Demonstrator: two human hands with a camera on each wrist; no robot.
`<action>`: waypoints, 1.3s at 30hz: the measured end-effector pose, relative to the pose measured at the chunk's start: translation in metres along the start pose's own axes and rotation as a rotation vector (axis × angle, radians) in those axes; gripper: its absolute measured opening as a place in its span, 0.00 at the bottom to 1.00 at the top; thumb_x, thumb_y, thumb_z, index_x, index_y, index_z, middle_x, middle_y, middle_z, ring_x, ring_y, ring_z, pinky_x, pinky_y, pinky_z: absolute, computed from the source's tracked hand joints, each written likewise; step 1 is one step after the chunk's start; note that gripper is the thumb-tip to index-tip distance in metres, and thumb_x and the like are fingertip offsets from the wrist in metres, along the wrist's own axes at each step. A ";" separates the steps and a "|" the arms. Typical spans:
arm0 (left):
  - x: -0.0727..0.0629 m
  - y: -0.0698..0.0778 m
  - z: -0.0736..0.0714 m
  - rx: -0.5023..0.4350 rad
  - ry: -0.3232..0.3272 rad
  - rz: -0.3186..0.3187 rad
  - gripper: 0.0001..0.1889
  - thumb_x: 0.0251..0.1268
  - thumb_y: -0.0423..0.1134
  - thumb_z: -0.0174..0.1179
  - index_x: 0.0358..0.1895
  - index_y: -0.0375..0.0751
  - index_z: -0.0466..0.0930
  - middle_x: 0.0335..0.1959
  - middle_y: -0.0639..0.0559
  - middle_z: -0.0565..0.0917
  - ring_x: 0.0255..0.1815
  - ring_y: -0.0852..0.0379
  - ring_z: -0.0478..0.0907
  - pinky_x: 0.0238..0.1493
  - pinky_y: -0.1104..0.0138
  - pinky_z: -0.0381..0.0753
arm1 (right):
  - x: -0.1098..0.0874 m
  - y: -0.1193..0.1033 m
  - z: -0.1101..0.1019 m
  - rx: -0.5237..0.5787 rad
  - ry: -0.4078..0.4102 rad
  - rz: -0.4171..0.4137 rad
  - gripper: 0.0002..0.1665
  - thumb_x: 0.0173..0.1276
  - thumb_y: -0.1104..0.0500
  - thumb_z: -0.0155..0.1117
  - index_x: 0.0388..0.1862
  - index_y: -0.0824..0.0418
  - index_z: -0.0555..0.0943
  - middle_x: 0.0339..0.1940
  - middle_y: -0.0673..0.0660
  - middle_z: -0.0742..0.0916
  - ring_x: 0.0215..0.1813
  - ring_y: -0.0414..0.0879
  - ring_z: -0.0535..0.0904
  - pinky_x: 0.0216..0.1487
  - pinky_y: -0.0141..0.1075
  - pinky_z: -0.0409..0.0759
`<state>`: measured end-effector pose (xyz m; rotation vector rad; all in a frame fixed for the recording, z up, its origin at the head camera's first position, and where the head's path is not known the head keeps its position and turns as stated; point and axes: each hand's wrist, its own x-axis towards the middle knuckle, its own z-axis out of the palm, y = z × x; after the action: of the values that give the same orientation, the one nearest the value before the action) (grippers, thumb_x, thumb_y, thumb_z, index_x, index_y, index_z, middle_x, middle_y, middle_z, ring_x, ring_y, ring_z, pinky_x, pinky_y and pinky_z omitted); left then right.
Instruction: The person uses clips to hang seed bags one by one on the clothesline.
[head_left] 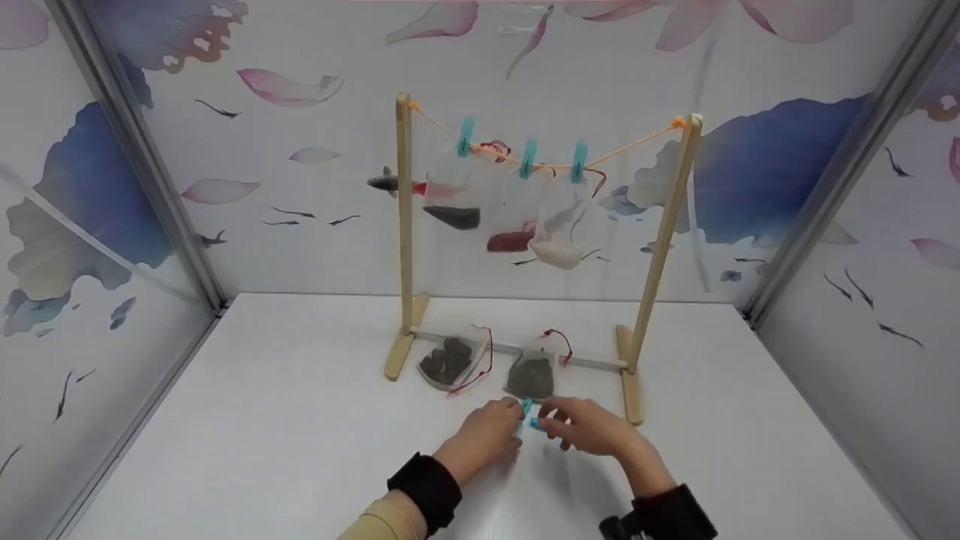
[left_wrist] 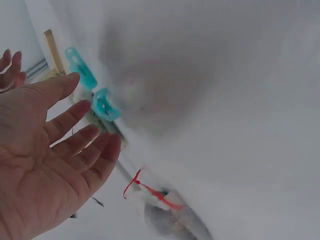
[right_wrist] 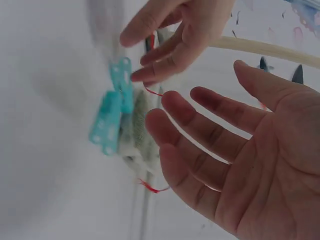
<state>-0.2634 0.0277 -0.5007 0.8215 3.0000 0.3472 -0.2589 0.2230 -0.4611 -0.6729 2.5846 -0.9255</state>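
Note:
Two teal clothespins, one (right_wrist: 121, 80) beside the other (right_wrist: 106, 127), lie close together on the white table between my hands. My left hand (head_left: 486, 436) is just left of them, fingers apart and slightly bent, with nothing in its palm in the left wrist view. From the right, my right hand (head_left: 589, 426) hovers near the closer clothespin (head_left: 536, 424), its fingers loosely bent and holding nothing in the right wrist view. Just beyond the hands lies a sheer drawstring pouch (head_left: 531, 377) with grey-brown contents. Another pouch (head_left: 447, 363) with dark chunks and a red cord sits to its left.
Behind the pouches stands a wooden frame, its left post (head_left: 405, 217) and right post (head_left: 666, 240) joined by an orange line (head_left: 634, 142). Three sheer pouches, with black (head_left: 454, 217), red (head_left: 511, 241) and pale (head_left: 556, 253) contents, hang there from teal clothespins. Patterned walls enclose the table.

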 end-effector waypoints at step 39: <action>-0.038 -0.007 -0.015 -0.304 0.091 -0.170 0.29 0.56 0.36 0.72 0.64 0.49 0.76 0.47 0.43 0.82 0.39 0.51 0.81 0.42 0.58 0.82 | -0.004 0.014 0.058 0.168 0.129 0.155 0.30 0.76 0.49 0.58 0.70 0.65 0.71 0.62 0.67 0.82 0.52 0.53 0.82 0.53 0.53 0.81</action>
<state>-0.2347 -0.0005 -0.4898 0.5340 2.9593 0.8277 -0.2350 0.2053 -0.5130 -0.3730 2.5865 -1.1517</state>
